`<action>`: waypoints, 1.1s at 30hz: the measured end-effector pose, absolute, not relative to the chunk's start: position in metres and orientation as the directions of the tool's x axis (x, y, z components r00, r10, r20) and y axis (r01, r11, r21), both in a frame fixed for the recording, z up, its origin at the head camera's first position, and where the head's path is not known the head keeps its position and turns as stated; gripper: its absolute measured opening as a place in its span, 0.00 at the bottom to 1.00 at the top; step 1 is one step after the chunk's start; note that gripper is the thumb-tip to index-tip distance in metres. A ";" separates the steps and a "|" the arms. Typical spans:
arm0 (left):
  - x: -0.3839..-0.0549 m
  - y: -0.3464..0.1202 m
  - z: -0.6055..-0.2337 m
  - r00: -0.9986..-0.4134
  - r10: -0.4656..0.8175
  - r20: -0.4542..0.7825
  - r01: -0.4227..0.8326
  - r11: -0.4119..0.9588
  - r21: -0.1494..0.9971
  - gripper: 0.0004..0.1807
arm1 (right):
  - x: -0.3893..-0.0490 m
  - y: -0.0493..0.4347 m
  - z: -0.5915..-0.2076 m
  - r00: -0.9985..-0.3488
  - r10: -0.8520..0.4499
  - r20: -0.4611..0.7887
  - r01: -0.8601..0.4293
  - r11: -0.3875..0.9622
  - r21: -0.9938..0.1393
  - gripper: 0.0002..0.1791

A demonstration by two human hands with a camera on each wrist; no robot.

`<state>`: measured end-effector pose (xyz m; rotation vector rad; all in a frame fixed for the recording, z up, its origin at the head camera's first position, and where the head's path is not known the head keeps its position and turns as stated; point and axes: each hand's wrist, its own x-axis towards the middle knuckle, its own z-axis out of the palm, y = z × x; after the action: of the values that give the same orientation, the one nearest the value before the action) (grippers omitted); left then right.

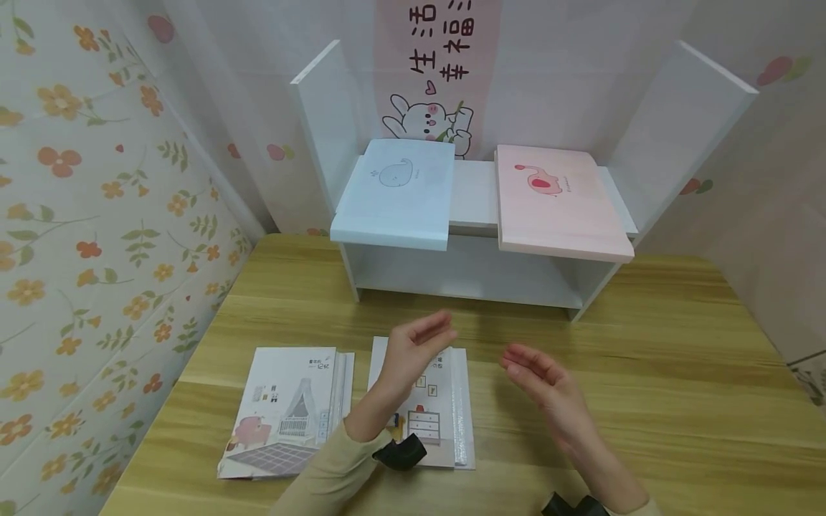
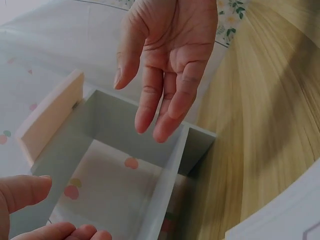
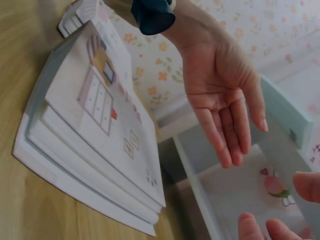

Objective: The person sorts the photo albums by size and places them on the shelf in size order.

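Both hands are raised in front of a white tabletop shelf [image 1: 464,266], palms facing each other with a gap between them and nothing held. The left hand [image 1: 413,351] is above a stack of white picture-cover books [image 1: 439,419], hiding part of the top cover. Its fingers are slightly bent; its palm shows in the right wrist view, left hand [image 3: 222,95]. To the right of that stack, the right hand [image 1: 548,390] hovers over the wooden table with loosely bent fingers; the left wrist view shows its palm, right hand [image 2: 172,55].
On the shelf top lie a light blue slab with a whale drawing [image 1: 400,190] and a pink slab with an elephant drawing [image 1: 558,201], both overhanging the front. Upright side panels [image 1: 684,129] rise at the ends. Another book stack [image 1: 284,408] lies at the left of the table [image 1: 671,373].
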<state>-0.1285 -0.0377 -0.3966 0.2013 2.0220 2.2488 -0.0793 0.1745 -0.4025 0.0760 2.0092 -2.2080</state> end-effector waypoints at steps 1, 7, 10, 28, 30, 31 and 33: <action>-0.128 -0.040 -0.398 -0.987 0.159 0.016 0.000 -0.102 0.995 0.22 | -0.079 0.173 -0.403 -0.985 -0.083 -0.151 0.157 -0.072 -0.985 0.28; -0.123 -0.051 -0.403 -0.995 0.103 -0.006 -0.015 -0.089 0.996 0.22 | -0.076 0.165 -0.409 -0.973 -0.098 -0.206 0.211 -0.034 -0.977 0.28; -0.120 -0.055 -0.405 -0.995 0.094 -0.014 -0.022 -0.078 0.997 0.22 | -0.075 0.160 -0.413 -0.968 -0.105 -0.228 0.234 -0.048 -0.971 0.28; -0.094 -0.091 -0.416 -0.999 0.005 -0.040 -0.040 -0.011 0.999 0.23 | -0.068 0.146 -0.427 -0.929 -0.152 -0.337 0.355 -0.113 -0.928 0.29; -0.091 -0.095 -0.416 -0.998 -0.008 -0.055 -0.055 -0.028 0.998 0.23 | -0.067 0.145 -0.429 -0.925 -0.165 -0.343 0.363 -0.116 -0.924 0.30; -0.090 -0.096 -0.416 -0.998 -0.014 -0.062 -0.062 -0.036 0.997 0.23 | -0.067 0.145 -0.429 -0.923 -0.171 -0.344 0.366 -0.119 -0.923 0.30; -0.087 -0.099 -0.416 -0.997 -0.024 -0.072 -0.071 -0.047 0.996 0.23 | -0.067 0.145 -0.430 -0.922 -0.181 -0.342 0.366 -0.118 -0.923 0.31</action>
<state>-0.0873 -0.0987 -0.4158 -0.1066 2.1460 2.2469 -0.0673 0.1447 -0.4295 0.2037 1.7998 -2.0985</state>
